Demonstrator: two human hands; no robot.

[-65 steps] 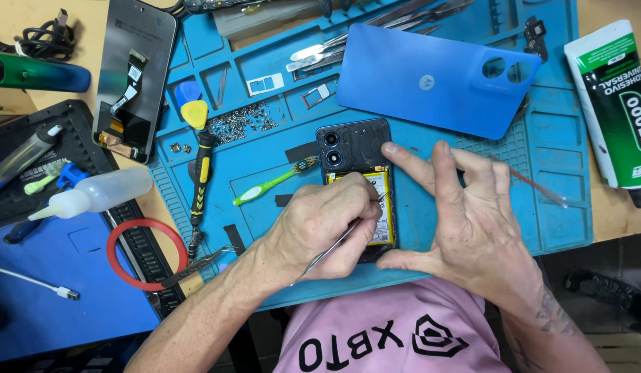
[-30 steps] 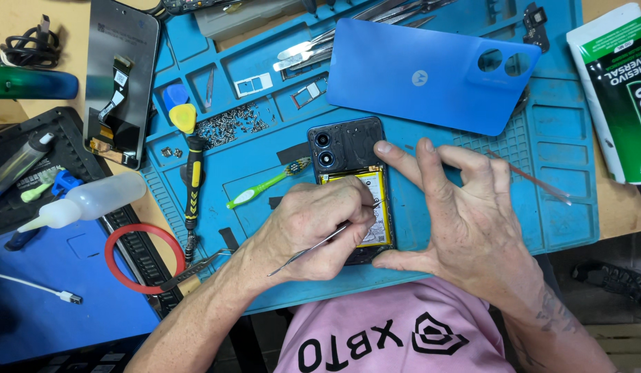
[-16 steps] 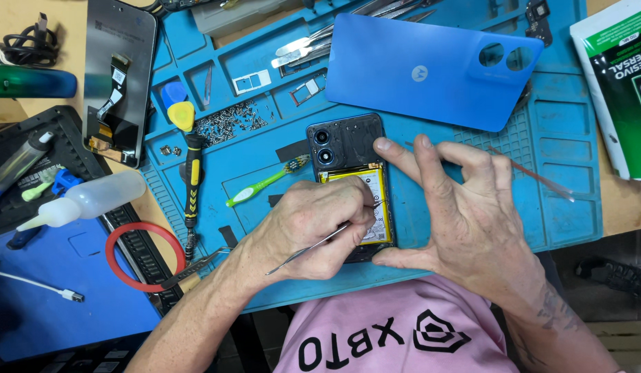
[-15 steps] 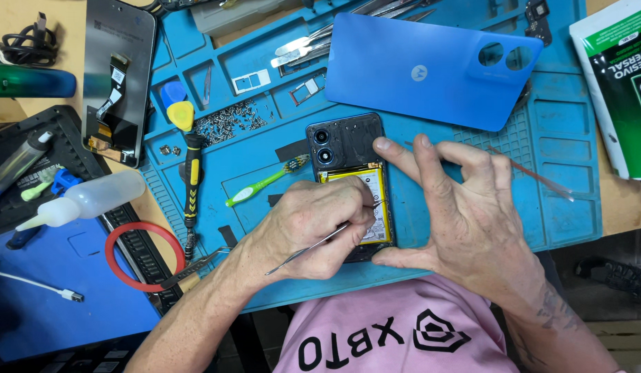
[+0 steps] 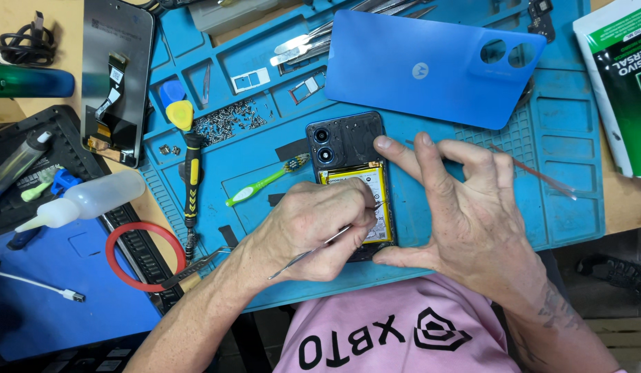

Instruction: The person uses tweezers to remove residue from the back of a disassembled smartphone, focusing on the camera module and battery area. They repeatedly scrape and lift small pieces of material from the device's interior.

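An opened phone (image 5: pixel 349 155) with its yellow battery (image 5: pixel 362 181) showing lies on the blue work mat (image 5: pixel 569 200). My left hand (image 5: pixel 313 224) is shut on a thin metal pry tool (image 5: pixel 308 253) whose tip rests on the battery's lower part. Beside it, my right hand (image 5: pixel 465 207) braces the phone: forefinger on the right edge near the camera block, thumb at the bottom edge. The phone's lower part is hidden by both hands.
The blue back cover (image 5: pixel 431 65) lies behind the phone. A green toothbrush (image 5: pixel 265 181), a yellow-black screwdriver (image 5: pixel 190 183), a pile of screws (image 5: pixel 230 119) and metal tweezers (image 5: pixel 306 47) sit on the mat. A squeeze bottle (image 5: pixel 85 200), red ring (image 5: pixel 142 255) and detached screen (image 5: pixel 116 76) lie left.
Both hands stay on the phone; the pry tool has barely shifted over the battery. The view has moved slightly.
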